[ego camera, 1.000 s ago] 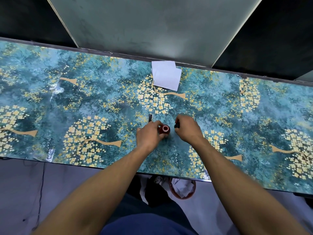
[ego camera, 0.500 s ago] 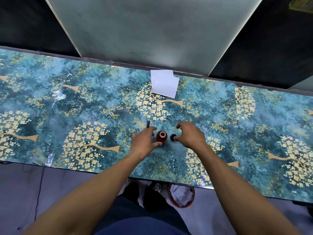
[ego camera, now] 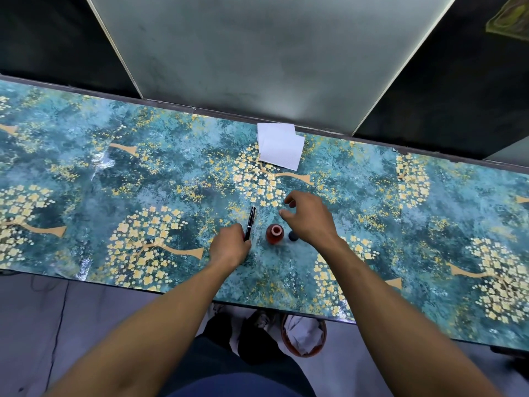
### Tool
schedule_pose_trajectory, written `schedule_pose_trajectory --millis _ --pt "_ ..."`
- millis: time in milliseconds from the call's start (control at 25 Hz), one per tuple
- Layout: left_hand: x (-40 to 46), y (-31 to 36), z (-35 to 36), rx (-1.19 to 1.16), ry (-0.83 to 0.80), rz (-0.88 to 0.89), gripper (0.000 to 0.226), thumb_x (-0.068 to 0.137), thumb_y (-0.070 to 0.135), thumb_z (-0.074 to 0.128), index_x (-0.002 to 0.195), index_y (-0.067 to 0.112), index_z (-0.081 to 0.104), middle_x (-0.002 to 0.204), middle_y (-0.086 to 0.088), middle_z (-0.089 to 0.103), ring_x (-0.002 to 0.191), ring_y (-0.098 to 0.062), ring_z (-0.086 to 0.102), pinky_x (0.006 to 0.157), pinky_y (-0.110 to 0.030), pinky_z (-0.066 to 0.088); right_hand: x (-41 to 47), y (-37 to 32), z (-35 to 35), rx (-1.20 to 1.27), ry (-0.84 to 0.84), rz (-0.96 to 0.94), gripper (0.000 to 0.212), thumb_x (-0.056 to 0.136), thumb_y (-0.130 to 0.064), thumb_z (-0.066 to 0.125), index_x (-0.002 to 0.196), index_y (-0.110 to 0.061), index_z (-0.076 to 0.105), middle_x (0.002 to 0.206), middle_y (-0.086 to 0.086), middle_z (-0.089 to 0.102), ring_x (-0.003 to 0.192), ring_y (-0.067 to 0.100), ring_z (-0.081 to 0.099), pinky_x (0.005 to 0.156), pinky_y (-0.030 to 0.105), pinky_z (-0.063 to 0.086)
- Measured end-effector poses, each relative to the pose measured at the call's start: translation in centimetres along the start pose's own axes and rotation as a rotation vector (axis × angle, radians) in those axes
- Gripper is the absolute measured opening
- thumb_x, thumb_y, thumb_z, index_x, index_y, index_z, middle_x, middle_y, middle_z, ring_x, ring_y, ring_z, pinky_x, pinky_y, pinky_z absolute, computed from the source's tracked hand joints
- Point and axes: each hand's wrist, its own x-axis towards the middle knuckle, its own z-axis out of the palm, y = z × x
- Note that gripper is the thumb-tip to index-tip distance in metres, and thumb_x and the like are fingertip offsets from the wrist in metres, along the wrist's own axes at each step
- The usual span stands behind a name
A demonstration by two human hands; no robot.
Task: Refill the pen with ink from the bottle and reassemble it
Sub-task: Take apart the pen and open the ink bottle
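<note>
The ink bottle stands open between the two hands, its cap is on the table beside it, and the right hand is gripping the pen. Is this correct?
Not quite. The head view shows the left hand gripping the pen, not the right hand, which hovers with loosely curled fingers and holds nothing. The rest is right: the bottle stands open between the hands, and its cap is on the table beside it.

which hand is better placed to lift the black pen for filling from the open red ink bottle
Left. The left hand already touches the near end of the black pen lying on the table, beside the open red ink bottle. The right hand hangs open and empty past the bottle, above the small dark cap.
</note>
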Motion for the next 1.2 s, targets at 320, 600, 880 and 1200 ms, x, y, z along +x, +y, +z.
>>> schedule_pose_trajectory --millis 320,600,880,1200 --pt "-2.1 -0.4 -2.7 -0.4 0.105 0.038 0.012 0.084 0.026 0.071 0.086 0.016 0.066 0.074 0.001 0.066 0.07 -0.015 0.064 0.069 -0.038 0.055 1.6 -3.7 0.4 0.188 -0.011 0.029 0.032 0.089 -0.049 0.069 0.104 -0.02 0.067 0.09 -0.001 0.07 0.083 0.02 0.064 0.072 0.037 0.053" --pt "-4.3 -0.4 -5.2 -0.456 0.183 0.13 0.011 0.086 0.027 0.071 0.089 0.018 0.066 0.072 0.005 0.065 0.064 -0.008 0.063 0.06 -0.022 0.047 2.7 -7.6 1.6 0.404 -0.213 0.042 0.026 0.087 -0.036 0.077 0.081 -0.011 0.07 0.073 0.008 0.073 0.074 0.026 0.072 0.071 0.046 0.058" --pt "-4.1 -1.2 -5.2 -0.441 0.183 0.103 0.027 0.086 0.037 0.072 0.075 0.015 0.062 0.064 0.003 0.059 0.059 -0.014 0.055 0.06 -0.034 0.045 3.2 -8.4 2.0 0.497 -0.3 0.031 0.017 0.087 -0.024 0.079 0.077 -0.013 0.072 0.072 0.008 0.075 0.07 0.021 0.073 0.064 0.035 0.057" --pt "-4.9 -2.8 -3.6 -0.483 0.133 0.063 0.027 0.086 0.036 0.072 0.071 0.018 0.06 0.063 0.006 0.057 0.057 -0.009 0.05 0.057 -0.025 0.04 6.2 -6.0 2.9 0.456 -0.153 0.145 0.026 0.085 -0.022 0.08 0.096 -0.012 0.059 0.076 0.007 0.072 0.064 0.018 0.07 0.058 0.035 0.052"
